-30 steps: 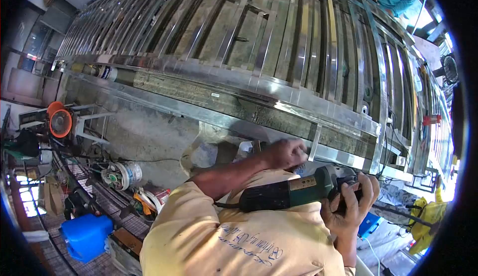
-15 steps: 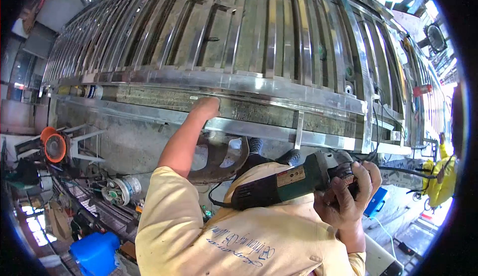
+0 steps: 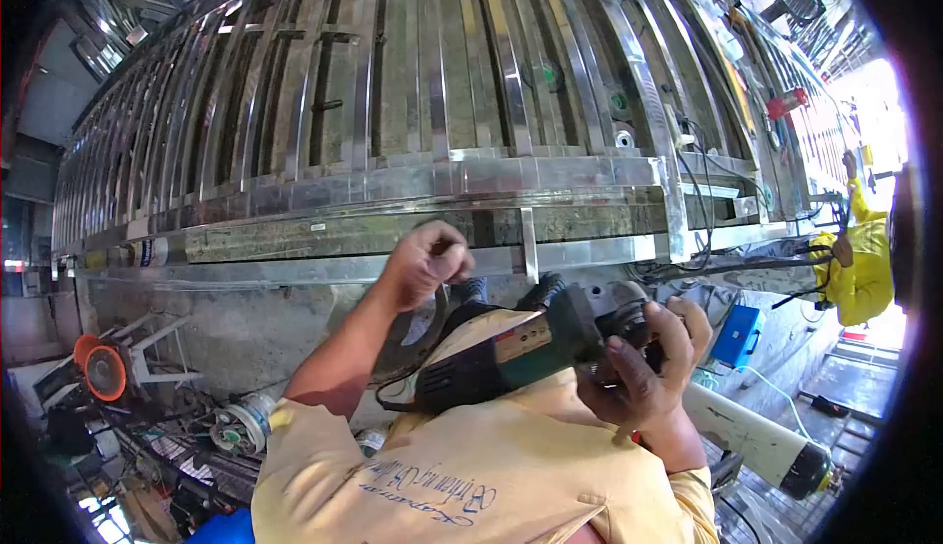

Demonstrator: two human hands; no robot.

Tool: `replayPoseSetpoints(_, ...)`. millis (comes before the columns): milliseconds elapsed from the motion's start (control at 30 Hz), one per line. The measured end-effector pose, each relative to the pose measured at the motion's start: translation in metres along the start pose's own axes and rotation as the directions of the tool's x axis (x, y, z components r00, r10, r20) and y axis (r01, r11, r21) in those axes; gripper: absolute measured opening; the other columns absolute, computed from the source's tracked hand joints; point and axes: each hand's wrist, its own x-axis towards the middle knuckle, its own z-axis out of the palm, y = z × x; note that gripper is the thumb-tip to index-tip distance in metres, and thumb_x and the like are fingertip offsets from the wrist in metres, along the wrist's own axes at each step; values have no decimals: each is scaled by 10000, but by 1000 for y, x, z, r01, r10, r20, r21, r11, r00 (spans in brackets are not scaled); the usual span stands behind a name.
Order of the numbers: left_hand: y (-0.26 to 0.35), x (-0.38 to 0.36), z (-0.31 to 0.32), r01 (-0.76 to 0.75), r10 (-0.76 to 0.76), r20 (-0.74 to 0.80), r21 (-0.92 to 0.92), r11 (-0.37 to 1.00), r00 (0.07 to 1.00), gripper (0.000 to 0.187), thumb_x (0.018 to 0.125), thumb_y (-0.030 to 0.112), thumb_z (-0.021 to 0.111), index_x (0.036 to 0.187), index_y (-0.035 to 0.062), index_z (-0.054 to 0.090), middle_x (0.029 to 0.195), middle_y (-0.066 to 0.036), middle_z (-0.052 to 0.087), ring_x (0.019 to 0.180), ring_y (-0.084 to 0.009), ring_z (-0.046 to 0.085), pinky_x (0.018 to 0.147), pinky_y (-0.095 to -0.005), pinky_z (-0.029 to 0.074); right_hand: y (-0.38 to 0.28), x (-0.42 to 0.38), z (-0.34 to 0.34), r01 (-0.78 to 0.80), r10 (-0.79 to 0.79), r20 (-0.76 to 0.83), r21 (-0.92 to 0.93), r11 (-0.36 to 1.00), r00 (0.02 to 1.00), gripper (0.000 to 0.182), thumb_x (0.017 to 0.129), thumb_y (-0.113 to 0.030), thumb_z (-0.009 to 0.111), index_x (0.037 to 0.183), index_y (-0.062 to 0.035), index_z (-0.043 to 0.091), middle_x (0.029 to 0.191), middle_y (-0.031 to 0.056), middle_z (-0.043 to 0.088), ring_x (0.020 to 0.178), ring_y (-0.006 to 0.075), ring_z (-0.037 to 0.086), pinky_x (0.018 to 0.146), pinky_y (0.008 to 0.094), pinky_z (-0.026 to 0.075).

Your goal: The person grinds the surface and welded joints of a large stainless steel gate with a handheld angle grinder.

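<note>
My right hand (image 3: 653, 362) is wrapped round the head end of a dark green and black angle grinder (image 3: 521, 353), held in front of my chest. The grinder's disc is hidden by my fingers. Just above the near metal rail, my left hand (image 3: 429, 264) is raised with its fingers curled in. Whether it holds something small I cannot make out. Beyond it lies a large frame of shiny metal bars (image 3: 368, 186), resting on a worn bench surface (image 3: 246, 240).
To the left stand an orange round object (image 3: 103, 372) and a spool (image 3: 241, 424). A gas cylinder (image 3: 756, 441) and a blue case (image 3: 737, 335) are at the right. Cables (image 3: 702, 190) cross the frame's right end. A person in yellow (image 3: 864, 259) is at far right.
My left hand has come up off the bench, back toward my body. The grinder in my right hand sits slightly further left and lower in view. My view has shifted to the right.
</note>
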Motion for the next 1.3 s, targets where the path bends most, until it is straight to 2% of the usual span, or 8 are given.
replayPoseSetpoints(100,26,22,60,35,27,141,-421,906,990,116,997,160,589,1008,46,581,927,-100,697,820,-158,674,724,-339,559,-1,4,6,65,-64,-40,5,998,997,535,644,-260,848,1141,-262,650,1287,155,504,1116,430,476,834,534,448)
replayPoseSetpoints(300,55,39,114,91,98,220,-711,697,971,111,987,163,611,1056,79,588,950,-119,710,873,-184,703,802,-339,572,-3,4,7,122,-119,-108,17,992,987,540,644,-303,873,1137,-290,651,1330,130,482,1135,418,456,860,515,430)
replayPoseSetpoints(533,64,42,118,133,127,279,-749,649,952,154,973,180,661,1085,102,591,995,-175,730,919,-229,717,830,-366,580,-1,-2,13,27,-20,-143,46,999,990,532,650,-313,874,1134,-274,656,1329,141,483,1136,416,456,870,505,432)
replayPoseSetpoints(733,59,41,119,171,27,277,-665,727,960,160,964,177,665,1072,90,587,1029,-178,723,910,-221,700,844,-371,558,1,-1,14,49,-40,-174,47,998,984,505,641,-297,859,1110,-257,676,1280,136,514,1102,404,479,845,492,434)
replayPoseSetpoints(933,69,43,111,100,-72,164,-166,981,984,46,904,104,621,908,62,603,884,-41,594,831,-131,584,769,-284,482,2,12,10,84,-68,-204,69,994,977,452,681,-287,777,1121,-228,691,1286,117,571,1056,337,540,827,468,443)
replayPoseSetpoints(1033,86,34,117,-114,121,166,-51,992,979,131,909,154,589,889,25,583,885,-76,620,816,-143,587,756,-286,486,-3,16,12,66,-44,-251,78,995,967,482,716,-280,736,1185,-210,652,1339,118,555,1123,355,534,846,467,446)
replayPoseSetpoints(1167,98,33,128,65,5,222,-304,950,975,189,918,182,598,897,-6,586,921,-121,656,832,-153,617,764,-305,514,4,11,19,44,-18,-262,91,995,965,510,741,-286,717,1235,-205,620,1383,133,532,1164,371,520,861,469,444)
replayPoseSetpoints(1300,78,40,110,61,-31,298,-94,994,954,186,928,185,600,984,13,641,995,-125,685,917,-171,645,852,-329,530,0,10,10,32,-9,-231,93,995,973,515,726,-284,760,1226,-229,649,1371,112,549,1135,362,531,830,457,451)
